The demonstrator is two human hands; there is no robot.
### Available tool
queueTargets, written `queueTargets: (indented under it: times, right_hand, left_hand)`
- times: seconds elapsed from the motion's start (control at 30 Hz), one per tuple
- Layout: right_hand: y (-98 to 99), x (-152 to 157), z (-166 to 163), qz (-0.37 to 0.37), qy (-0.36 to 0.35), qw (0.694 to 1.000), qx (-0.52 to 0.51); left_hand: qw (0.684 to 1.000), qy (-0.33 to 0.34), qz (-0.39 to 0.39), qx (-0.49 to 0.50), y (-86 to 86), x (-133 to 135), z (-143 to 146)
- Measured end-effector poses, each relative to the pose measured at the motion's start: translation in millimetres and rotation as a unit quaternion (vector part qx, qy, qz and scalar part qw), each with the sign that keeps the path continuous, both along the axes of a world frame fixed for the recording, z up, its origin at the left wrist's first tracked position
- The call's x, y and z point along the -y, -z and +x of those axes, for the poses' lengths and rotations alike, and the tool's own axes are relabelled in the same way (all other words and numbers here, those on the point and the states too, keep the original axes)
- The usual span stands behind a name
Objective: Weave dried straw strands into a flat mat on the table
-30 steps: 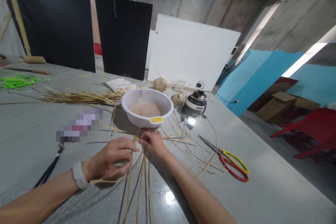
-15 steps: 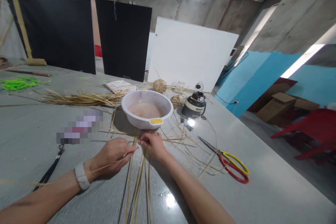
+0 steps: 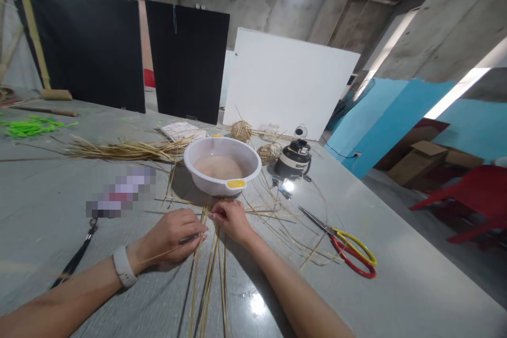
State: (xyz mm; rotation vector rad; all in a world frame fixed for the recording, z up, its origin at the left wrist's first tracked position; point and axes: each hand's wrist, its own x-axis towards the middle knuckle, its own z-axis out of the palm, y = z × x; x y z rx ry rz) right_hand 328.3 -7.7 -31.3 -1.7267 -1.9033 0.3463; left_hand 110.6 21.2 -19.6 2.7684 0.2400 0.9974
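My left hand (image 3: 172,237), a white watch on its wrist, is curled with its fingertips pinching a thin straw-coloured strip that trails back over the wrist. My right hand (image 3: 232,217) is closed in a pinch on the crossing point of several long bamboo strips (image 3: 208,280) that fan toward me across the grey table (image 3: 396,285). Both hands meet just in front of a white plastic basin (image 3: 222,165) holding cloudy water.
Scissors with yellow and red handles (image 3: 348,251) lie to the right. A bundle of dry strips (image 3: 127,149) lies left of the basin. Two small woven balls (image 3: 241,130) and a black pot (image 3: 293,159) stand behind. A black strap (image 3: 75,256) lies at left.
My left hand has flattened slightly and the strip it holds now trails over the wrist instead of sticking out sideways. My right hand has kept its place.
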Motion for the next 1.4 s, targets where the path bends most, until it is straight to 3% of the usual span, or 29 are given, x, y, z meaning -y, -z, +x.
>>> queueTargets:
  times: [0.57,0.87,1.03,1.17,1.4]
  right_hand:
    - [2.6,0,0,0.017,-0.001,1.000,-0.011]
    - [4.3,-3,0,0.021,-0.011,0.999,-0.024]
    - [7.5,-4,2,0.032,-0.007,0.999,-0.015]
    - [8.8,-4,2,0.035,-0.008,0.999,-0.009]
    - [9.0,-3,5,0.045,-0.022,0.999,0.010]
  left_hand:
    - [0.996,-0.023,0.065,-0.051,12.6,-8,11]
    - [0.988,-0.028,0.134,-0.066,9.2,-5,16]
    - [0.997,-0.070,-0.006,-0.010,10.5,-4,15]
    - [0.982,-0.110,-0.152,0.013,9.8,-2,14]
    - [0.950,-0.147,-0.265,0.070,6.2,-2,13]
